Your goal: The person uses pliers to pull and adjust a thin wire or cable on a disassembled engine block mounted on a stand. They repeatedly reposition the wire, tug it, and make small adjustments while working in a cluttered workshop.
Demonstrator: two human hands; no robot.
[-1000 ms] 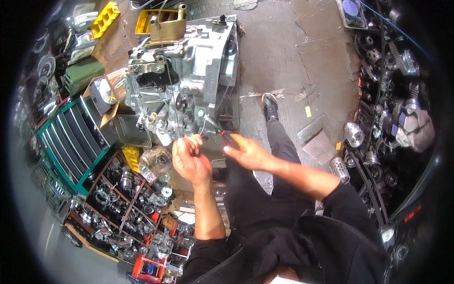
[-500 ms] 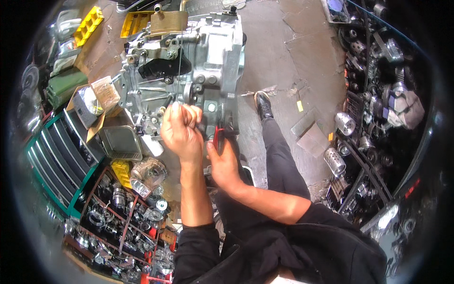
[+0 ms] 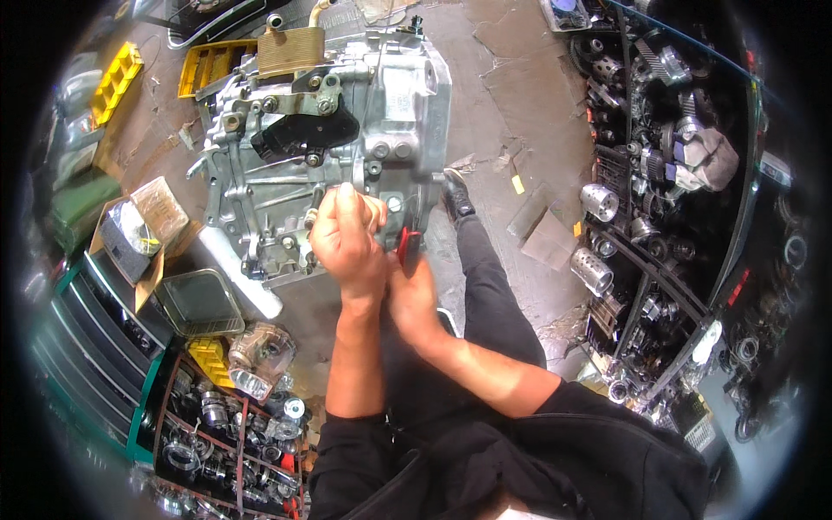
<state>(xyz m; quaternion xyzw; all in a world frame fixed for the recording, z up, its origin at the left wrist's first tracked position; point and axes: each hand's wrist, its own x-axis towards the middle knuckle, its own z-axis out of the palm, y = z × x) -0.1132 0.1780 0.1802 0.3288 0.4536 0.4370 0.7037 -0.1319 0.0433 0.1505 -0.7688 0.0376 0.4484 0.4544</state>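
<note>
Yep, silver gearbox [image 3: 397, 178] right in front of this person [image 3: 520, 442].
Left hand [image 3: 345, 243] clenched at its near side, can't tell around what; right hand [image 3: 414, 299] gripping a red-handled tool [image 3: 403, 245] just beside.

Fisheye camera is looking steeply down from wearer's head, facing silver-grey cast-metal gearbox housing [image 3: 295, 178] nearby, beyond bare forearms [image 3: 355, 355]; wide view is taking in grey-brown floor [image 3: 520, 95], straight edges bending toward rim.

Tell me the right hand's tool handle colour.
The tool handle shows red and black in the head view.
</note>
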